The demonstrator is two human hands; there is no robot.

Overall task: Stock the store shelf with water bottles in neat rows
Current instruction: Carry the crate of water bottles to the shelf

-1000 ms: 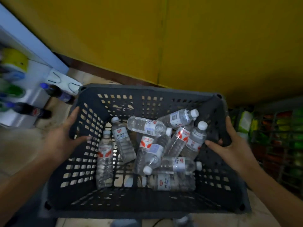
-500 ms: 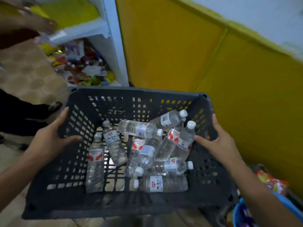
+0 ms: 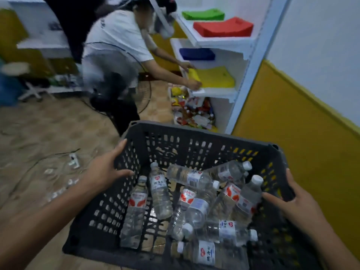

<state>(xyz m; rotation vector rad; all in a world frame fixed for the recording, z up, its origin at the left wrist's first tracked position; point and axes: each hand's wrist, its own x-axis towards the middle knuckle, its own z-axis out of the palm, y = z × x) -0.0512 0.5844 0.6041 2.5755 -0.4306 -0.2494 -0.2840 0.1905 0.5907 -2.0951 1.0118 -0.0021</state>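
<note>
Both hands, left hand point(image 3: 101, 172) and right hand point(image 3: 300, 203), grip the dark slatted plastic crate's point(image 3: 194, 137) side rims, thumbs inside, clear plastic water bottles point(image 3: 194, 199) lying between them with caps pointing variously.

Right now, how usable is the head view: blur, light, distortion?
Head view: dim indoor light; the other person and floor smear with motion blur; crate, bottles and both hands stay fairly sharp; shelf edges lean from wide-angle distortion.

Your way to the shelf point(image 3: 218, 90) is blocked: another person point(image 3: 116, 55) is bent over it, and a snack pile point(image 3: 192, 112) fills the bottom. Open floor point(image 3: 48, 133) sits on your left.
</note>
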